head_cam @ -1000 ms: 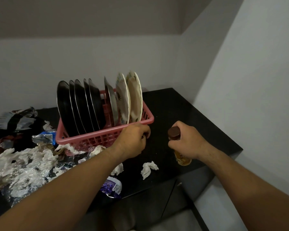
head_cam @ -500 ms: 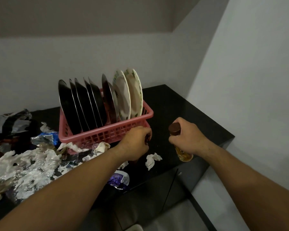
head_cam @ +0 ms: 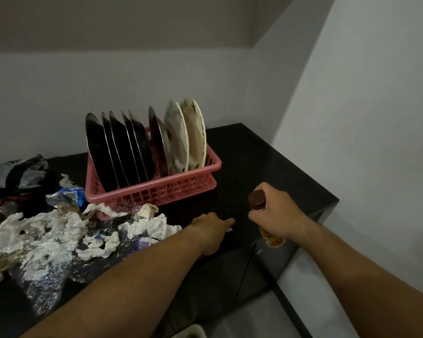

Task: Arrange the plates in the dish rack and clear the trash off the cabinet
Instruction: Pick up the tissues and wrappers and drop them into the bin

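Observation:
A pink dish rack (head_cam: 161, 191) stands on the black cabinet top (head_cam: 254, 154). Several dark plates (head_cam: 112, 152) and two cream patterned plates (head_cam: 193, 135) stand upright in it. In front of the rack, near the cabinet's front edge, my left hand (head_cam: 211, 231) lies with its fingers curled over a small crumpled tissue (head_cam: 229, 230), of which only a white tip shows. To its right, my right hand (head_cam: 276, 215) grips a small bottle with a brown cap (head_cam: 256, 200) and holds it upright on the cabinet.
Torn white tissues and crinkled plastic wrap (head_cam: 42, 232) cover the left part of the cabinet. More tissues (head_cam: 147, 225) lie just left of my left forearm. Dark and silver wrappers (head_cam: 17, 176) sit at the far left. White walls close in behind and to the right.
My left hand has let go of the rack's front corner and dropped onto the small tissue near the front edge. My right hand still holds the bottle in the same place.

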The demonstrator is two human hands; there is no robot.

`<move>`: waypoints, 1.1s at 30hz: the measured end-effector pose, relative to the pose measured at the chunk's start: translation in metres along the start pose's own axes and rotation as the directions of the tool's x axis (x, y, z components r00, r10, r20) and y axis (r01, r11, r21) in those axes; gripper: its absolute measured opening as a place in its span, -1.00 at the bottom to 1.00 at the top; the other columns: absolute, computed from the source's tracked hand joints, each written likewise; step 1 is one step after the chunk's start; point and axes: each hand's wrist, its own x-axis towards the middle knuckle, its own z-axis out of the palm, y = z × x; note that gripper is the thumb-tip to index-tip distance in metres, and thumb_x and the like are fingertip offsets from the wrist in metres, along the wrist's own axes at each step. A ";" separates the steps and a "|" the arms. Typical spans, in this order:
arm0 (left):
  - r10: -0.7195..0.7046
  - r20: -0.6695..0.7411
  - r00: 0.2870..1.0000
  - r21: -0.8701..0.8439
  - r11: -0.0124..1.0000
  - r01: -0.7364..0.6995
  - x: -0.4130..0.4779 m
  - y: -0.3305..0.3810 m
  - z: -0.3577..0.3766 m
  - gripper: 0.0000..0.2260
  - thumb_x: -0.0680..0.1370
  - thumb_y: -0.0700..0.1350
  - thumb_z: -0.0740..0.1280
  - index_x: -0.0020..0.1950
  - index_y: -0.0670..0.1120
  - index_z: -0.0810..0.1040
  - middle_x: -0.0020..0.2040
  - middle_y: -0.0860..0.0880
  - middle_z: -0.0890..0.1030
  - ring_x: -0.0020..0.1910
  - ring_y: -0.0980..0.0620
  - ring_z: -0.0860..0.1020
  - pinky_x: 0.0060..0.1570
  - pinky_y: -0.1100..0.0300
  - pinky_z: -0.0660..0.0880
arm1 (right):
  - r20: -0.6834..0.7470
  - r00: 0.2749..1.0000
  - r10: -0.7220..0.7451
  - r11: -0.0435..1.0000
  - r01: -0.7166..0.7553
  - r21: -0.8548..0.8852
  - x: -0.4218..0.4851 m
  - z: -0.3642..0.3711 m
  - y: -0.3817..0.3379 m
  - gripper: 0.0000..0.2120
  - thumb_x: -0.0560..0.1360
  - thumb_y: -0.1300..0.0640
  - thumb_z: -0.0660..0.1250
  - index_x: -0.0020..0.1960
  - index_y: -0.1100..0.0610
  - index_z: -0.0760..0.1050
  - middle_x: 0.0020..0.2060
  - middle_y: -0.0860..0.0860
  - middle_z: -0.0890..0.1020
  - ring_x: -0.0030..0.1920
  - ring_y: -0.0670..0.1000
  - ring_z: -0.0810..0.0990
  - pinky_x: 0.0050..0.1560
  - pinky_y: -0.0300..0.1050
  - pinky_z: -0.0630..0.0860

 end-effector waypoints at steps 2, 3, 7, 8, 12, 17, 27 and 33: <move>-0.006 -0.025 1.000 0.005 1.000 0.006 0.003 0.007 0.003 -0.35 0.54 -0.19 0.35 0.54 0.11 0.15 0.40 -0.15 0.30 0.27 -0.17 0.43 0.12 -0.03 0.52 | 0.010 1.000 0.009 1.000 -0.009 0.002 -0.003 -0.005 0.007 -0.68 0.42 0.12 0.47 -0.02 -0.16 0.37 -0.08 -0.08 0.54 -0.12 -0.07 0.58 -0.23 -0.25 0.42; -0.006 -0.045 0.999 -0.013 1.000 0.006 0.005 0.010 0.004 -0.43 0.54 -0.17 0.35 0.51 0.05 0.24 0.37 -0.14 0.35 0.24 -0.15 0.45 0.12 -0.02 0.53 | 0.014 1.000 0.014 1.000 -0.014 0.004 -0.004 -0.006 0.011 -0.68 0.42 0.13 0.47 -0.02 -0.15 0.37 -0.08 -0.08 0.54 -0.12 -0.07 0.58 -0.23 -0.25 0.42; -0.015 -0.115 0.993 -0.096 0.995 0.004 0.004 0.018 0.008 -0.60 0.54 -0.15 0.35 0.36 -0.02 0.38 0.26 -0.12 0.43 0.15 -0.11 0.50 0.06 0.01 0.53 | 0.034 0.999 0.019 1.000 -0.020 0.016 -0.011 -0.004 0.025 -0.67 0.44 0.15 0.47 -0.02 -0.14 0.36 -0.09 -0.10 0.54 -0.14 -0.09 0.58 -0.25 -0.30 0.41; -0.028 -0.129 0.991 -0.112 0.994 0.013 0.003 0.021 0.010 -0.59 0.53 -0.16 0.36 0.36 -0.02 0.38 0.25 -0.11 0.43 0.14 -0.11 0.50 0.05 0.01 0.53 | 0.045 0.999 0.019 1.000 -0.020 0.019 -0.012 -0.002 0.028 -0.66 0.44 0.15 0.47 0.00 -0.15 0.36 -0.07 -0.10 0.54 -0.13 -0.09 0.58 -0.23 -0.29 0.42; -0.047 -0.194 0.980 -0.185 0.983 0.010 -0.009 0.034 0.028 -0.57 0.50 -0.14 0.39 0.33 0.04 0.36 0.19 -0.07 0.40 0.07 -0.08 0.51 -0.07 0.06 0.53 | 0.104 0.994 0.025 0.999 -0.029 0.034 -0.018 0.005 0.034 -0.63 0.46 0.14 0.47 0.08 -0.17 0.36 0.01 -0.13 0.52 0.00 -0.11 0.55 0.03 -0.13 0.51; 0.009 -0.299 0.954 -0.247 0.965 -0.086 -0.046 0.035 0.056 -0.69 0.53 -0.06 0.35 0.24 0.10 0.38 0.11 -0.02 0.41 -0.03 -0.03 0.51 -0.18 0.13 0.41 | 0.118 0.993 -0.011 0.998 0.003 0.068 -0.032 0.022 0.032 -0.64 0.45 0.12 0.47 0.04 -0.20 0.37 0.00 -0.13 0.55 0.00 -0.13 0.56 0.04 -0.14 0.49; 0.056 -0.285 0.957 -0.229 0.965 -0.125 -0.109 -0.010 0.141 -0.72 0.56 -0.02 0.30 0.24 0.12 0.37 0.14 -0.02 0.41 0.04 -0.10 0.55 -0.09 0.06 0.50 | 0.077 0.996 0.051 0.991 -0.061 0.123 -0.094 0.103 0.025 -0.65 0.41 0.01 0.53 -0.02 -0.25 0.40 -0.07 -0.18 0.57 -0.03 -0.18 0.55 -0.05 -0.23 0.49; 0.119 -0.139 0.983 -0.225 0.963 -0.148 -0.128 -0.052 0.223 -0.66 0.51 -0.03 0.36 0.26 0.12 0.39 0.12 0.00 0.41 -0.04 -0.06 0.55 -0.14 0.10 0.51 | 0.063 0.988 0.141 0.984 -0.147 0.100 -0.139 0.190 0.039 -0.55 0.39 0.00 0.55 0.14 -0.25 0.39 -0.05 -0.26 0.54 -0.04 -0.23 0.53 -0.05 -0.30 0.45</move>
